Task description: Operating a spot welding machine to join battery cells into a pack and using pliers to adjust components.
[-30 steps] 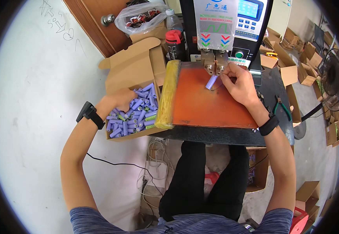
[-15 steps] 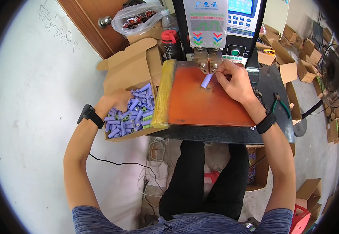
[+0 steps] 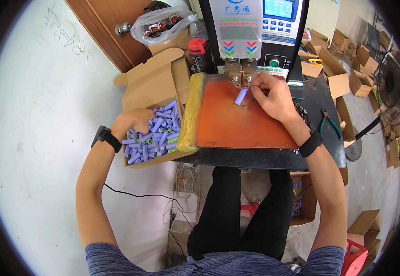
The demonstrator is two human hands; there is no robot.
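Note:
A single purple cylindrical battery cell (image 3: 241,97) lies tilted on the orange-brown mat (image 3: 223,124), its upper end beneath the metal electrodes (image 3: 242,81) of a spot welder (image 3: 236,41). My right hand (image 3: 275,97) has thumb and forefinger pinched at that upper end; the fingertips partly hide it. A thin dark line, perhaps a wire, curves below my thumb beside the cell. On the left, my left hand (image 3: 138,120) reaches into an open cardboard box (image 3: 148,87) full of loose purple battery cells (image 3: 161,133), a few green ones among them. Its fingertips are hidden down against the cells.
A yellow-wrapped bar (image 3: 190,115) borders the mat on the left. Green-handled pliers (image 3: 331,124) lie on the black table at right. Behind the box stand a red-lidded bottle (image 3: 200,55) and a plastic bag (image 3: 161,25). A fan (image 3: 391,87) and cardboard boxes are farther right.
The view has shifted slightly, so the welder appears a little farther left and lower. Both hands keep nearly the same places, the left in the box, the right at the cell.

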